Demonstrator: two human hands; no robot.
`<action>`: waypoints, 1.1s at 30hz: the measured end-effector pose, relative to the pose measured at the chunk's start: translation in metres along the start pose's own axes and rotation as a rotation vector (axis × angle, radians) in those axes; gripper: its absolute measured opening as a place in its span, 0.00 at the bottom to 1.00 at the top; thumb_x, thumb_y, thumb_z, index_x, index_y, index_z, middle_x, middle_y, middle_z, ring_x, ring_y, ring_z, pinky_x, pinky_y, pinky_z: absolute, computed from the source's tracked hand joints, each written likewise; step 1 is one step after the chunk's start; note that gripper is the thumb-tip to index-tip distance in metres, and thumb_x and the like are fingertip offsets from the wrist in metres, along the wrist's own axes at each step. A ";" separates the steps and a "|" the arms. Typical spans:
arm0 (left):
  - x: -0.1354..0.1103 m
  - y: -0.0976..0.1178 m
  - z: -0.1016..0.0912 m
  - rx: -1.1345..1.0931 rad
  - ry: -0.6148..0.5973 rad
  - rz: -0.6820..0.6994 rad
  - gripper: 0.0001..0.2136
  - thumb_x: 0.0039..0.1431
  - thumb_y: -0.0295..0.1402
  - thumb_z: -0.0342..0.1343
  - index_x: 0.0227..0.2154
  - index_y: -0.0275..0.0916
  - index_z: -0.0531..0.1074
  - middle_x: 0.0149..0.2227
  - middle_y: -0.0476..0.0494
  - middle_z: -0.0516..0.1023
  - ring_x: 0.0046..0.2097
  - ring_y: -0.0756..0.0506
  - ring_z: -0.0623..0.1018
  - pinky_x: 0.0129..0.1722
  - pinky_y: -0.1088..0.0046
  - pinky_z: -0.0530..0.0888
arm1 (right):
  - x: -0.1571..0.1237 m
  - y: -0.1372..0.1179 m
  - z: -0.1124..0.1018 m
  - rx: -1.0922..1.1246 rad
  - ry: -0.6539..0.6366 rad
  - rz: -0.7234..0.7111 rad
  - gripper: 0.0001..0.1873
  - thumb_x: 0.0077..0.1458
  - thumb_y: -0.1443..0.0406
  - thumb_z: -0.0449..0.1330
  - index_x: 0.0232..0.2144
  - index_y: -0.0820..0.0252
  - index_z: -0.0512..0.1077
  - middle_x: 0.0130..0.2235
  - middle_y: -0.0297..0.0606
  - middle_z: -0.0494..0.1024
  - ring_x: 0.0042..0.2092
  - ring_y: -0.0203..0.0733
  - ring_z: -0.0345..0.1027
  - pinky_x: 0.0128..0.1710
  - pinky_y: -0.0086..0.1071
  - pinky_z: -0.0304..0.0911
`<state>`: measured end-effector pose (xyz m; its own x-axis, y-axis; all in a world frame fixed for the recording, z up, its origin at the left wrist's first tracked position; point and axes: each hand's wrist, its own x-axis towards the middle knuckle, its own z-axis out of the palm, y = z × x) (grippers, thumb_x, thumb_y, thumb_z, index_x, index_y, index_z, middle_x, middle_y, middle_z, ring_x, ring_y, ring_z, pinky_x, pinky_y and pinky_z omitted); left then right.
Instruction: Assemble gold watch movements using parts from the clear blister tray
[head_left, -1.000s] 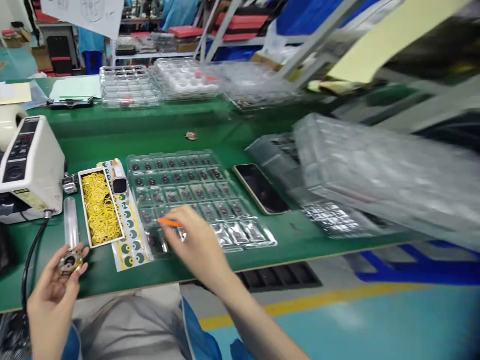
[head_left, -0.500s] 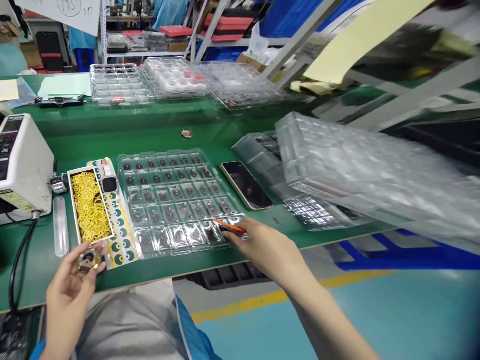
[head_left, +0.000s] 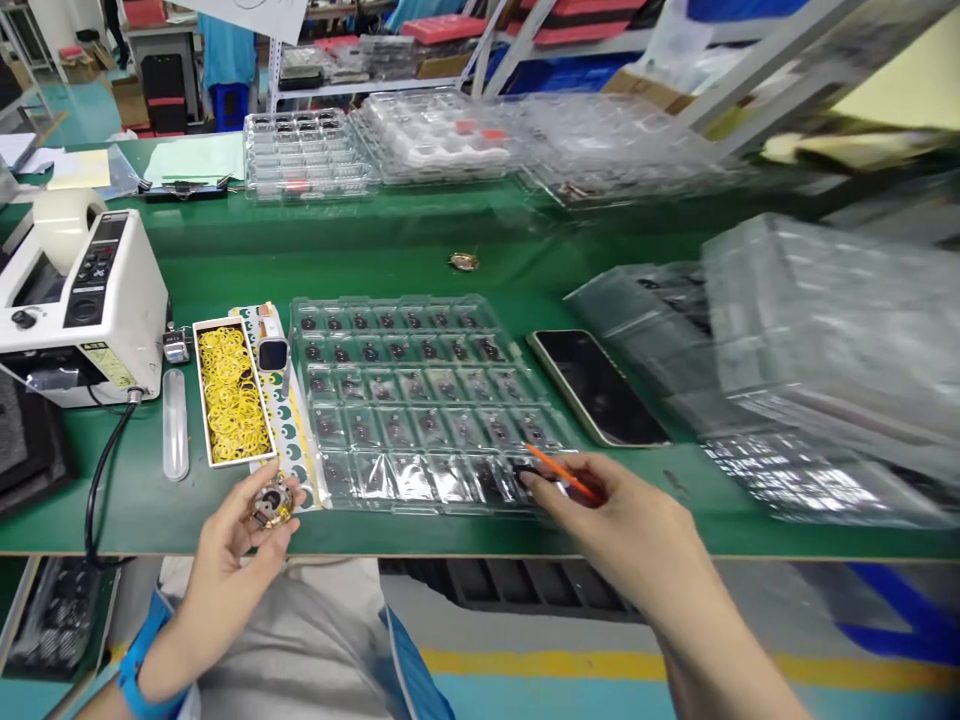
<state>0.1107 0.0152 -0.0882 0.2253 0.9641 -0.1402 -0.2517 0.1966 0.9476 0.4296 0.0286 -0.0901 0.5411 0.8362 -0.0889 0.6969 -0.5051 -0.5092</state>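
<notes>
Between the thumb and fingers of my left hand [head_left: 225, 570] is a round metal watch movement [head_left: 272, 503], with gold and dark parts on its face. My right hand [head_left: 630, 520] grips a thin orange-handled tool [head_left: 562, 472], whose kind I cannot make out. Its fingertips are at the near right corner of a clear plastic tray [head_left: 390, 303]. Several rows of small dark parts sit in the tray's pockets. A small black piece [head_left: 525, 470] shows by the right fingertips; I cannot tell whether it is held.
Left of the tray stand a box of yellow rings [head_left: 234, 395], a smartwatch [head_left: 272, 353] and a white tape dispenser [head_left: 90, 300]. A phone [head_left: 598, 388] lies to the right, near stacked clear trays [head_left: 825, 330]. A gold-coloured part [head_left: 463, 261] lies behind.
The view has swung left, so the bench sits further right in the picture. Both hands keep their holds, and the right stays at the tray's near right corner.
</notes>
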 end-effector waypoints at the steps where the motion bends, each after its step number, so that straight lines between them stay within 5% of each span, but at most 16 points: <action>1: 0.001 0.001 0.001 0.014 -0.011 -0.015 0.17 0.59 0.32 0.59 0.52 0.50 0.72 0.51 0.44 0.78 0.51 0.44 0.78 0.50 0.72 0.75 | -0.007 -0.008 0.001 0.076 0.043 -0.023 0.14 0.41 0.54 0.57 0.29 0.56 0.68 0.24 0.40 0.72 0.26 0.45 0.65 0.27 0.37 0.60; 3: 0.003 0.004 0.004 0.043 -0.038 -0.042 0.13 0.58 0.35 0.60 0.46 0.46 0.77 0.48 0.42 0.79 0.48 0.44 0.79 0.49 0.71 0.75 | -0.027 -0.031 0.007 0.333 0.085 -0.148 0.16 0.44 0.55 0.60 0.35 0.57 0.69 0.29 0.40 0.73 0.27 0.42 0.65 0.27 0.34 0.61; 6: 0.007 0.008 0.009 0.058 -0.053 -0.077 0.10 0.55 0.39 0.62 0.36 0.39 0.80 0.40 0.40 0.80 0.43 0.44 0.79 0.44 0.71 0.76 | -0.063 -0.074 0.023 0.649 -0.152 -0.410 0.11 0.51 0.61 0.61 0.38 0.56 0.70 0.29 0.36 0.72 0.27 0.37 0.65 0.24 0.27 0.62; 10: 0.008 0.014 0.011 0.085 0.010 -0.060 0.10 0.51 0.39 0.65 0.28 0.36 0.80 0.31 0.44 0.76 0.34 0.48 0.75 0.36 0.76 0.73 | -0.097 -0.113 0.045 0.801 -0.303 -0.537 0.07 0.54 0.67 0.60 0.37 0.57 0.70 0.26 0.32 0.71 0.24 0.33 0.64 0.22 0.24 0.61; 13: 0.006 0.017 0.005 0.074 0.091 -0.061 0.13 0.49 0.42 0.65 0.21 0.35 0.77 0.25 0.47 0.72 0.28 0.51 0.70 0.29 0.78 0.68 | -0.100 -0.121 0.053 0.835 -0.371 -0.629 0.07 0.56 0.68 0.59 0.39 0.55 0.70 0.28 0.31 0.72 0.26 0.33 0.65 0.24 0.24 0.63; 17: 0.002 0.021 -0.007 0.018 0.098 -0.221 0.18 0.42 0.46 0.68 0.19 0.34 0.75 0.18 0.51 0.67 0.22 0.54 0.62 0.22 0.78 0.59 | -0.085 -0.120 0.054 0.876 -0.428 -0.960 0.15 0.60 0.73 0.53 0.44 0.53 0.72 0.34 0.35 0.75 0.35 0.37 0.70 0.33 0.28 0.68; 21: 0.000 0.026 -0.013 -0.042 0.020 -0.331 0.16 0.40 0.43 0.69 0.17 0.34 0.75 0.18 0.49 0.71 0.23 0.52 0.67 0.26 0.77 0.65 | -0.074 -0.121 0.057 0.768 -0.356 -1.241 0.12 0.57 0.75 0.57 0.39 0.56 0.74 0.37 0.39 0.74 0.36 0.37 0.69 0.32 0.29 0.66; 23: -0.001 0.027 -0.014 -0.050 0.003 -0.312 0.15 0.44 0.42 0.68 0.18 0.34 0.76 0.20 0.47 0.74 0.25 0.50 0.71 0.29 0.76 0.69 | -0.075 -0.122 0.059 0.768 -0.324 -1.244 0.10 0.58 0.74 0.56 0.37 0.57 0.73 0.36 0.39 0.73 0.35 0.38 0.69 0.32 0.30 0.66; 26: -0.005 0.026 -0.015 -0.082 -0.011 -0.220 0.09 0.54 0.39 0.63 0.31 0.38 0.80 0.33 0.44 0.81 0.35 0.47 0.78 0.39 0.73 0.75 | -0.081 -0.124 0.060 0.831 -0.333 -1.059 0.08 0.59 0.73 0.56 0.35 0.57 0.72 0.35 0.38 0.73 0.35 0.38 0.69 0.32 0.30 0.66; 29: -0.009 0.024 -0.014 -0.113 -0.047 -0.125 0.14 0.61 0.33 0.57 0.49 0.50 0.75 0.53 0.47 0.75 0.51 0.45 0.76 0.48 0.70 0.76 | -0.086 -0.126 0.061 0.881 -0.372 -0.825 0.06 0.58 0.71 0.58 0.32 0.56 0.72 0.33 0.37 0.73 0.34 0.37 0.68 0.27 0.27 0.62; 33: -0.012 0.022 -0.013 -0.066 -0.087 -0.056 0.20 0.65 0.28 0.51 0.57 0.56 0.66 0.58 0.49 0.71 0.58 0.45 0.71 0.53 0.70 0.73 | -0.089 -0.130 0.064 0.870 -0.477 -0.608 0.06 0.55 0.66 0.61 0.26 0.57 0.74 0.34 0.39 0.74 0.33 0.38 0.68 0.25 0.28 0.60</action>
<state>0.0904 0.0102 -0.0689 0.3207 0.9328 -0.1643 -0.2975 0.2639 0.9175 0.2608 0.0332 -0.0706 -0.1321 0.9794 0.1527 0.1224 0.1690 -0.9780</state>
